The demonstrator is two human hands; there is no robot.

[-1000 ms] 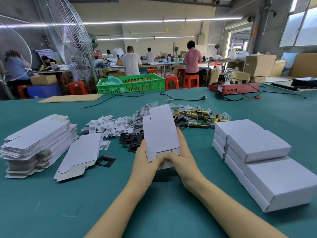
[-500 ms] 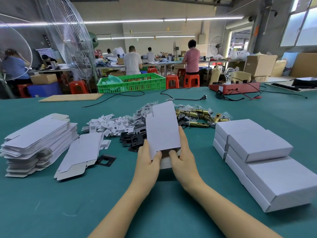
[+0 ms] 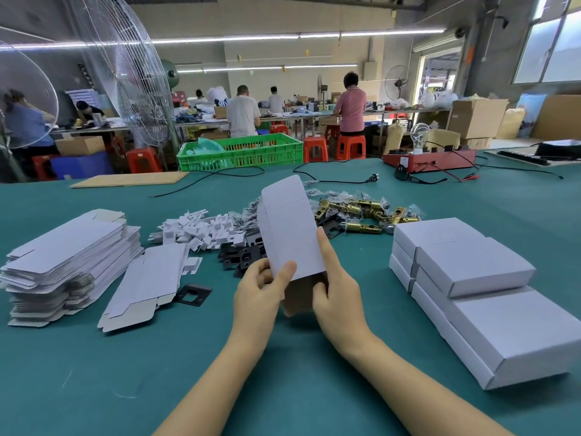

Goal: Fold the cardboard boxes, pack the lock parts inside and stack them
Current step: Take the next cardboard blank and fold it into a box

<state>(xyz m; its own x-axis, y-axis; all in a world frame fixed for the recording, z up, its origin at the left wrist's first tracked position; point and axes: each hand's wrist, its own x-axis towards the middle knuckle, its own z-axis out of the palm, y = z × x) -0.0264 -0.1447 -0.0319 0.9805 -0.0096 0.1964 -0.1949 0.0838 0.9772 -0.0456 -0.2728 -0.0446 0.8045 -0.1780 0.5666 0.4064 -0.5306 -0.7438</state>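
Holding a flat white cardboard box blank (image 3: 290,228) upright above the green table (image 3: 94,372), the left hand (image 3: 261,297) pinches its lower left edge with thumb in front, and the right hand (image 3: 338,297) grips its lower right edge. At nine o'clock lies a pile of flat white blanks (image 3: 66,259); at three o'clock, stacked folded white boxes (image 3: 478,278); at twelve o'clock, brass lock latches (image 3: 361,212) and black metal plates (image 3: 242,254)

Single head cam, wide-angle, looking fwd and down from above the green tabletop (image 3: 94,372). It's sitting close over the near edge, facing the workshop's far benches. No 2nd view overlapping.
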